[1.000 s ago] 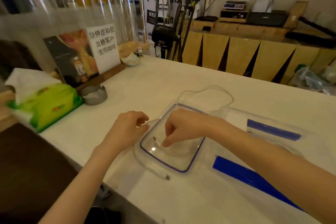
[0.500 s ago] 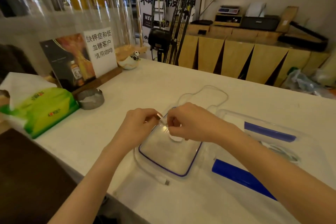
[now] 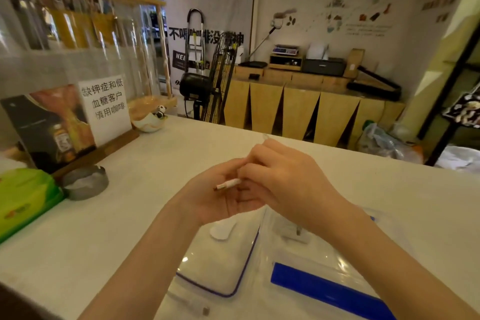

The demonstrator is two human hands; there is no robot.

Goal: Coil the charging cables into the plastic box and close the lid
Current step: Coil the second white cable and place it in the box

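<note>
My left hand (image 3: 207, 202) and my right hand (image 3: 291, 184) are raised together above the white table. Between their fingers they pinch a white charging cable (image 3: 228, 184), whose plug end pokes out to the left. A thin stretch of cable shows above my right hand. Below the hands lies a flat clear lid (image 3: 249, 260) with a thin purple rim. To its right stands the clear plastic box (image 3: 337, 262) with a blue clip (image 3: 324, 291). Another white plug (image 3: 201, 309) rests on the table by the lid's near corner.
At the left stand a green tissue pack (image 3: 23, 202), a metal ashtray (image 3: 84, 184), a sign stand (image 3: 104, 106) and a small panda dish (image 3: 150, 122). The table's near edge runs across the bottom left.
Both hands have risen from the lid, lifting the cable's plug end up off it. The camera has tilted upward, so the lid and box now sit lower in view.
</note>
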